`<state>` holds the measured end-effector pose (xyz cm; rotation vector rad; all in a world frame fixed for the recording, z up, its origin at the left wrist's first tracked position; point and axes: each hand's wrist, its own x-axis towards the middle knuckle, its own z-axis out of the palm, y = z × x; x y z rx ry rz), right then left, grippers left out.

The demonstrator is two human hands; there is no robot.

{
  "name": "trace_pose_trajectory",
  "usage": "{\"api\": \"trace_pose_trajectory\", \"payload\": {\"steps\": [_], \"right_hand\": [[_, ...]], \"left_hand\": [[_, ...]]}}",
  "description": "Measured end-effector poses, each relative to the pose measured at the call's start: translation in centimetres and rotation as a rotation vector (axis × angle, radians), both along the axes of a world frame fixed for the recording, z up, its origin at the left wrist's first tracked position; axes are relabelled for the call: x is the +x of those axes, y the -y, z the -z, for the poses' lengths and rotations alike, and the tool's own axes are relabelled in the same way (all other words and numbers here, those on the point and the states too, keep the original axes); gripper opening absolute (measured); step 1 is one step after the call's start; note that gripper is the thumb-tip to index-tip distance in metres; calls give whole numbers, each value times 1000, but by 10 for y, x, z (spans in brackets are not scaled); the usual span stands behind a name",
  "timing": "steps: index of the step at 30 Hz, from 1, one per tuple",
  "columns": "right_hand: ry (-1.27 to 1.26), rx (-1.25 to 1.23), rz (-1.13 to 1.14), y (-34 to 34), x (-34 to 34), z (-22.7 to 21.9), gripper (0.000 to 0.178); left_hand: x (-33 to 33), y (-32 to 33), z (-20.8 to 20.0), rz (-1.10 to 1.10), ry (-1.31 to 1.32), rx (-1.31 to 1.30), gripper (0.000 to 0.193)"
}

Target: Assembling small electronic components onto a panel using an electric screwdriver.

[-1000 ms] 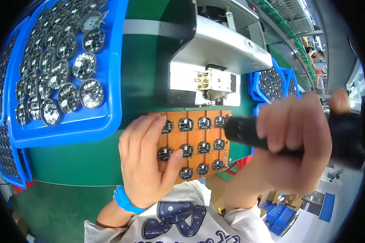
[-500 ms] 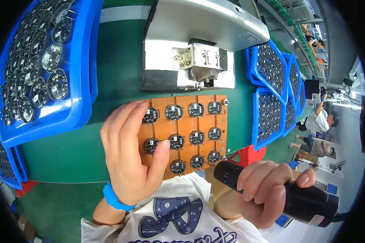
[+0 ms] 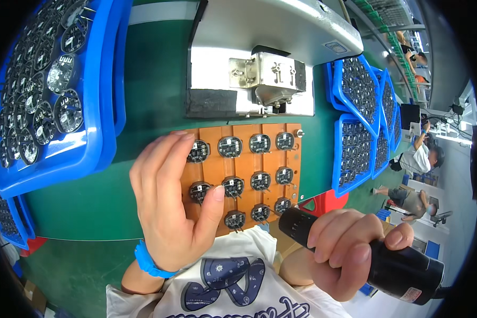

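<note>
Flat over the left side of an orange-brown fixture board (image 3: 247, 165) lies my left hand (image 3: 167, 204), fingers stretched out and the thumb apart, its tip by a middle module. Several round black circuit modules (image 3: 260, 180) sit in rows on the board, with thin wire legs sticking out. My right hand (image 3: 344, 246) is wrapped round a black electric screwdriver (image 3: 403, 270), tilted with its nose toward the board's near right corner. The thin bit reaches toward the corner module (image 3: 282, 204); whether it touches a screw is too small to tell.
Beyond the board stands a metal machine (image 3: 275, 79). A blue tray (image 3: 98, 132) full of round modules is at the left, and more filled blue trays (image 3: 336, 159) stand at the right. A red stool (image 3: 323, 203) shows past the green table's (image 3: 85, 212) edge. People are in the background.
The view has shifted slightly, so the board and machine appear a little further right. Both hands and the screwdriver keep nearly the same places at the board.
</note>
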<state>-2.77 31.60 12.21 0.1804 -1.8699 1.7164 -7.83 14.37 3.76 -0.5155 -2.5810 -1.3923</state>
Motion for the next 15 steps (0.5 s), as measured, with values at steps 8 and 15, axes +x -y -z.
{"api": "trace_pose_trajectory", "payload": {"steps": [8, 15], "right_hand": [[-30, 10, -43, -1, -1, 5, 30], [-25, 5, -34, 0, -4, 9, 29]], "left_hand": [[0, 0, 1, 0, 2, 2, 56], [1, 2, 3, -8, -2, -21, 56]]}}
